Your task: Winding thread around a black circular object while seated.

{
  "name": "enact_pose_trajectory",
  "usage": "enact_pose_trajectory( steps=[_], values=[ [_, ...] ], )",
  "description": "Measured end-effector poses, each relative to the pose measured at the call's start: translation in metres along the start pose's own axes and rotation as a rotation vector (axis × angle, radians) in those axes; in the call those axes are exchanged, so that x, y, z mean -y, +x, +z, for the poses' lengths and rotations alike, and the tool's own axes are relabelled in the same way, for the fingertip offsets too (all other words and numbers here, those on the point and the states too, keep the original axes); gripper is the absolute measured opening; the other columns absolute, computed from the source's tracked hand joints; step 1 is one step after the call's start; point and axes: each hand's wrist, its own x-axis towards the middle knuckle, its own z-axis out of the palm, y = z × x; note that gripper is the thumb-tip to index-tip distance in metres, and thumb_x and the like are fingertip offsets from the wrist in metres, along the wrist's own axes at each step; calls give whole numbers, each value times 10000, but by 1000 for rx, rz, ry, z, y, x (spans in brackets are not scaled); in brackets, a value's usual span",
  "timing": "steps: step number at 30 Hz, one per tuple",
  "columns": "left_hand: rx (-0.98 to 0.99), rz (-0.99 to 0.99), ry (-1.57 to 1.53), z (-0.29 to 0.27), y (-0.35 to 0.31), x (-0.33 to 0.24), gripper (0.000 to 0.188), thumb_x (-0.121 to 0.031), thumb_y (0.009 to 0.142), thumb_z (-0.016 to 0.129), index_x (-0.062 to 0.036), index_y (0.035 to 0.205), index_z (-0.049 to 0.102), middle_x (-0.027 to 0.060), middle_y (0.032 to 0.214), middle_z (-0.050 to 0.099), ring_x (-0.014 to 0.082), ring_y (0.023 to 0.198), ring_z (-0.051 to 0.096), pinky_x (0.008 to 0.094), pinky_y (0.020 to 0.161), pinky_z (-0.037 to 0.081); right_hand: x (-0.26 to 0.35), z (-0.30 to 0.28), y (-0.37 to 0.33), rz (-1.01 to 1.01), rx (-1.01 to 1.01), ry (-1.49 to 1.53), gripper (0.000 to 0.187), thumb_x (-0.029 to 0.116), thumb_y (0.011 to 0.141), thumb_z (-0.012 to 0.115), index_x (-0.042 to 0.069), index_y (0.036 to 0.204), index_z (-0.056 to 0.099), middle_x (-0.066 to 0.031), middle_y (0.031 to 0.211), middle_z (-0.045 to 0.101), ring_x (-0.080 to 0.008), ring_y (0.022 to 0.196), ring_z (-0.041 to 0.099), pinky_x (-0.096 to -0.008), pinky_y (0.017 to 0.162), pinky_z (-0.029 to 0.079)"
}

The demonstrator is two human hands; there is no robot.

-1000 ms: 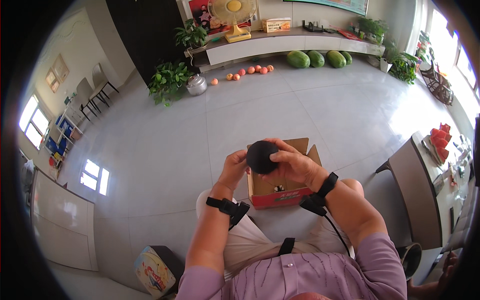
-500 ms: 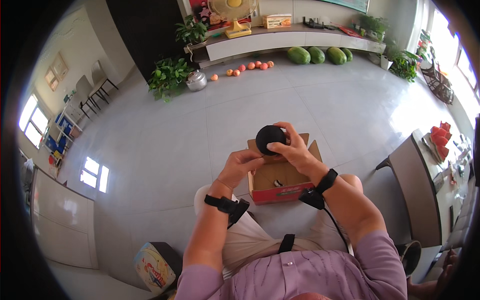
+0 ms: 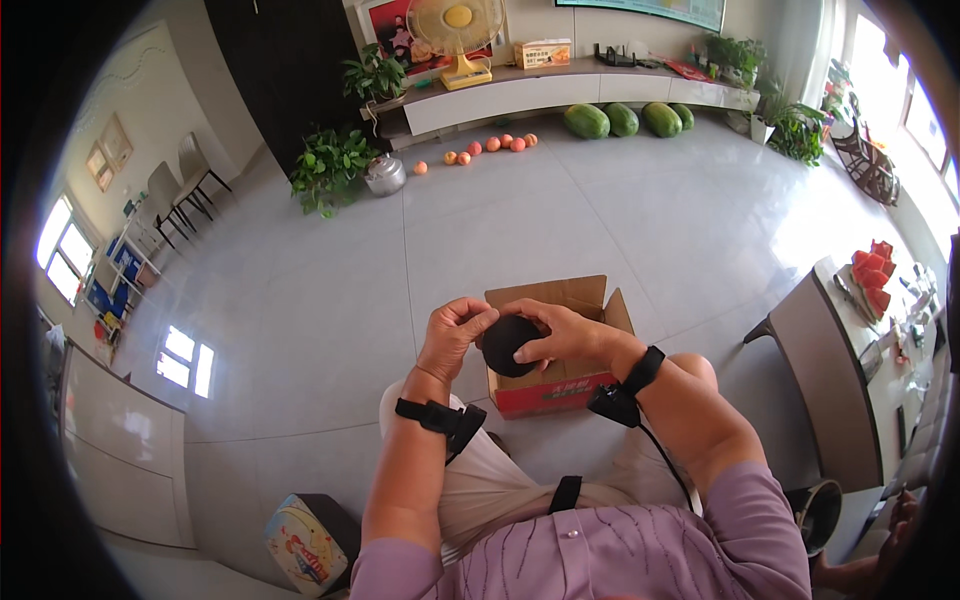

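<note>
box, open, behind black ball in right hand

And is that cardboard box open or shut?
The box is open: its flaps are spread apart, and its brown inside shows around the right hand.

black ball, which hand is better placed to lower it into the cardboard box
Right, I'd judge: the right hand curls around the black ball and, in this view, overlaps the cardboard box. The left hand, pinched beside the ball, is mostly left of the box.
</note>
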Motion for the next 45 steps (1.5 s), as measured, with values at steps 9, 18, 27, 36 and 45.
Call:
enact_pose_trajectory(
  steps=[9,18,27,36,45],
  values=[
    [-43,-46,9,0,7,13,163,-218,933,661,-57,945,683,-16,814,659,52,712,575,210,658,452,14,2,-7,0,23,495,654,132,851,670,75,1435,381,-170,1299,485,-290,1170,567,-379,901,575],
    [-19,-90,6,-1,4,16,141,-198,937,655,-67,894,681,-16,738,631,51,616,542,207,570,437,16,10,0,-103,-55,686,620,124,860,670,86,1398,365,-170,1276,471,-296,1135,585,-406,870,586],
    [124,-127,80,-4,3,19,158,-171,920,675,-20,958,704,8,796,649,81,667,560,233,600,454,3,2,10,-118,-333,570,641,170,841,708,98,1362,342,-157,1205,506,-266,1029,626,-376,774,587],
    [252,-123,114,4,-6,10,127,-117,901,691,3,935,710,17,801,651,104,667,566,243,625,475,-6,5,18,-149,-629,-75,703,215,742,787,73,1311,400,-181,1156,541,-263,1047,612,-374,836,535],
    [38,-13,-130,-13,0,10,85,-126,868,731,-53,857,689,5,734,626,101,645,563,255,592,472,-18,9,23,-154,-325,-542,676,194,706,787,83,1287,462,-181,1161,585,-305,1009,623,-376,892,515]
  ],
)
